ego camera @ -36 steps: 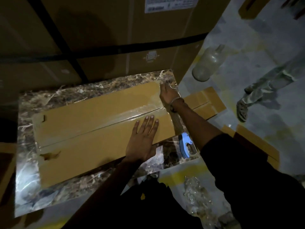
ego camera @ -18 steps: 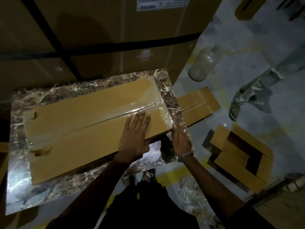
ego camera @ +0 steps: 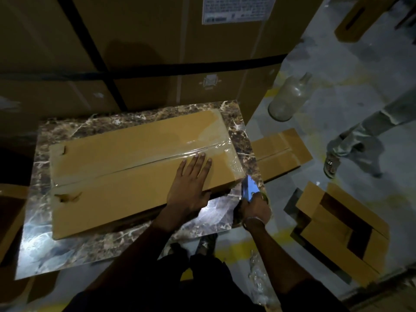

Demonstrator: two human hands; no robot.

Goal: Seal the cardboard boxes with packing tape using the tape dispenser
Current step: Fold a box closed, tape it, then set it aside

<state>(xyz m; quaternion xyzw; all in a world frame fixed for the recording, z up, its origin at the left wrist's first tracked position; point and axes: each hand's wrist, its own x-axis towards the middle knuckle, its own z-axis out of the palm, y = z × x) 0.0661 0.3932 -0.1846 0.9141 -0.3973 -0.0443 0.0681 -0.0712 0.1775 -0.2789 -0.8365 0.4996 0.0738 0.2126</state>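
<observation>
- A dim storage space: large strapped cartons [ego camera: 139, 52] stand as a wall behind a dark marbled worktop [ego camera: 67, 251], and a grey concrete floor [ego camera: 337, 70] with yellow markings spreads to the right.
- The long flat cardboard box [ego camera: 126, 174] lies along the worktop, its two top flaps meeting in a centre seam.
- Clear packing tape [ego camera: 202, 147] runs along that seam and wraps, wrinkled and shiny, over the box's right end.
- The left hand [ego camera: 191, 183] lies flat on the top of the box near its right end – fingers straight and spread, fingertips reaching the taped seam.
- The right hand [ego camera: 253, 208] is curled round the blue tape dispenser [ego camera: 248, 189], which sits just beside the box's near right corner, over the edge of the worktop; whether the dispenser touches the box cannot be told.
- A bracelet shows at the right wrist.
- On the floor to the right, flattened cardboard pieces [ego camera: 281, 152] lie past the worktop's end, and more folded cardboard [ego camera: 337, 226] lies nearer the camera.
- A clear glass bottle [ego camera: 288, 97] stands on the floor by the cartons.
- Another person's leg and sandalled foot [ego camera: 331, 163] show at the right edge.
</observation>
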